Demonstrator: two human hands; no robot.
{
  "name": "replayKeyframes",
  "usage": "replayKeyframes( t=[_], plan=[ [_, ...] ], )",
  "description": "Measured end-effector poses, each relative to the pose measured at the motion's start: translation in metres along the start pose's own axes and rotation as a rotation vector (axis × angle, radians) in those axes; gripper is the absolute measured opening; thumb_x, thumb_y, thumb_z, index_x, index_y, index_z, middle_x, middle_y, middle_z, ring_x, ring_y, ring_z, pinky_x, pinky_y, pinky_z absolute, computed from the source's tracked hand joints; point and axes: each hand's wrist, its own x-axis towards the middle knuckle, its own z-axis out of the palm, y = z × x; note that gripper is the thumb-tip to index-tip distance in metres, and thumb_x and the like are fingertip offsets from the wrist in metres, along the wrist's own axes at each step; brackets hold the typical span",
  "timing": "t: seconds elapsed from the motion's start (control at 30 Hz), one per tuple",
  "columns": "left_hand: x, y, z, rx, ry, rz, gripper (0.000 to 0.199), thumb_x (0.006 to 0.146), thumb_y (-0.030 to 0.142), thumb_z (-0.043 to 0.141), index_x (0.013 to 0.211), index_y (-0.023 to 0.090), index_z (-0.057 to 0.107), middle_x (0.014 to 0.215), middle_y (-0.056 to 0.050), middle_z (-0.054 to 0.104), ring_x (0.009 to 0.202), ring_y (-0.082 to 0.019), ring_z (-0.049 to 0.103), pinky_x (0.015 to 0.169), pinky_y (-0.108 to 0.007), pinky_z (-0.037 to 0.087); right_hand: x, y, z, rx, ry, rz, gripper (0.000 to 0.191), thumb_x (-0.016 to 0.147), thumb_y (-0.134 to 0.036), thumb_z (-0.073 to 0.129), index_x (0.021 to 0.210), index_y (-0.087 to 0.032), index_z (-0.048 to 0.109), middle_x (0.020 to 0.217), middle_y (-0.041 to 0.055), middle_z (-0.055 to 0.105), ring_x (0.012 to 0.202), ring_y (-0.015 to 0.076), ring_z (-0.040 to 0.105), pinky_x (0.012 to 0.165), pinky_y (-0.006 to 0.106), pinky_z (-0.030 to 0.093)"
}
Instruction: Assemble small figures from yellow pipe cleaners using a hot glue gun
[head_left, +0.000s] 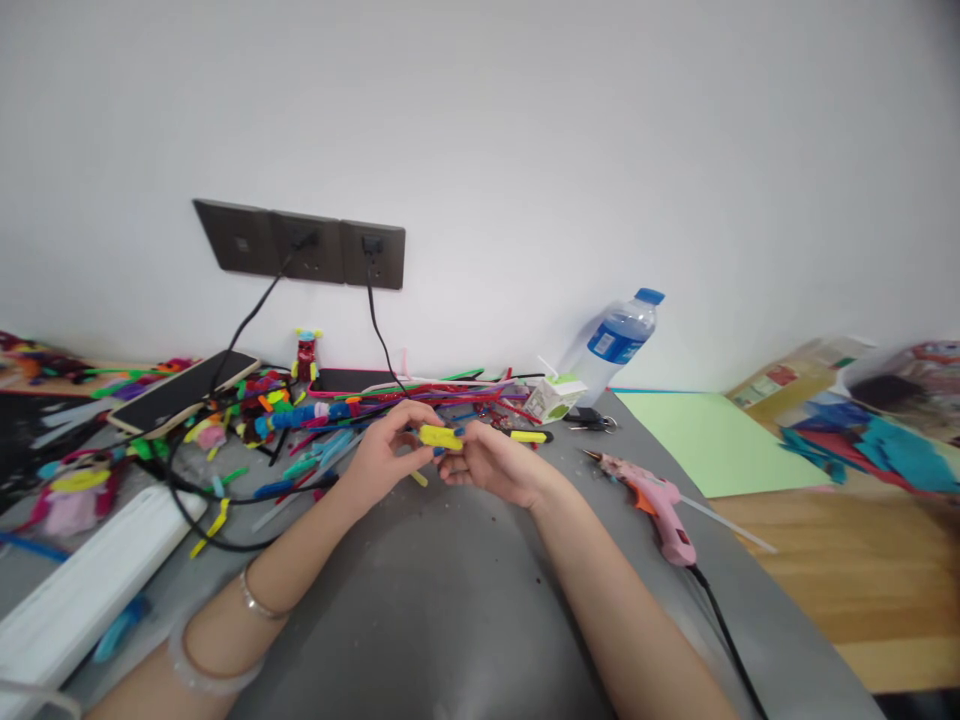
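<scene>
Between my two hands, a little above the grey table, is a small bright yellow fuzzy piece (441, 437), which looks like pipe cleaner. My left hand (394, 445) pinches its left end between thumb and forefinger. At its right end my right hand (487, 460) grips it with curled fingers, and part of the piece is hidden there. Some blue shows just under the yellow. Behind my hands lies a heap of coloured pipe cleaners (480, 392). A yellow and black tool (531, 436), perhaps a cutter, rests just beyond my right hand.
A pink glue gun (652, 505) with a black cord lies at right. A water bottle (621, 340) leans against the wall near a small carton (556, 398). At left are a phone (184, 393), a white power strip (90, 590), looping black cables and several pipe-cleaner figures (79, 490).
</scene>
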Motion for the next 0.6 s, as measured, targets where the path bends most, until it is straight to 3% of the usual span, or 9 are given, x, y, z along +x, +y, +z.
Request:
replayKeyframes(
  t=[0.13,0.23,0.37,0.5,0.6],
  plan=[
    [0.0,-0.003,0.001,-0.044,0.026,0.004,0.018,0.075,0.018,0.071,0.092,0.019,0.068,0.1,-0.007,0.065,0.097,-0.022,0.061,0.081,-0.029,0.051,0.002,0.0,-0.002,-0.006,-0.002,-0.032,0.034,0.083,-0.048,0.053,0.081,-0.018,0.069,0.079,0.0058,0.073,0.068,0.0165,0.064,0.07,0.029,0.048],
    [0.0,-0.005,-0.001,-0.065,0.056,-0.009,0.017,0.075,0.021,0.073,0.091,0.019,0.068,0.104,-0.008,0.065,0.101,-0.023,0.062,0.082,-0.03,0.051,0.006,0.001,-0.002,-0.061,0.113,-0.201,0.044,0.082,-0.061,0.057,0.087,-0.019,0.068,0.084,0.0046,0.072,0.069,0.0166,0.063,0.068,0.028,0.047],
    [0.002,-0.006,-0.002,-0.071,0.117,-0.049,0.02,0.074,0.026,0.077,0.09,0.018,0.069,0.107,-0.009,0.064,0.102,-0.024,0.062,0.081,-0.031,0.053,0.008,0.001,0.004,-0.266,0.305,-0.516,0.036,0.079,-0.056,0.07,0.09,-0.022,0.067,0.086,0.001,0.067,0.076,0.0156,0.06,0.071,0.026,0.046],
    [0.003,-0.003,-0.001,-0.063,0.171,-0.05,0.021,0.075,0.032,0.078,0.087,0.018,0.068,0.101,-0.008,0.066,0.096,-0.023,0.063,0.08,-0.032,0.053,0.005,-0.001,0.01,-0.344,0.251,-0.614,0.032,0.076,-0.048,0.077,0.092,-0.023,0.064,0.094,0.0015,0.066,0.081,0.0166,0.06,0.075,0.029,0.047],
    [0.004,0.0,0.0,-0.058,0.17,-0.051,0.022,0.074,0.034,0.078,0.086,0.018,0.068,0.102,-0.009,0.066,0.097,-0.024,0.063,0.081,-0.033,0.053,0.005,0.0,0.01,-0.383,0.227,-0.616,0.031,0.075,-0.042,0.079,0.094,-0.023,0.063,0.097,0.0022,0.066,0.078,0.0154,0.06,0.068,0.027,0.046]
  ],
)
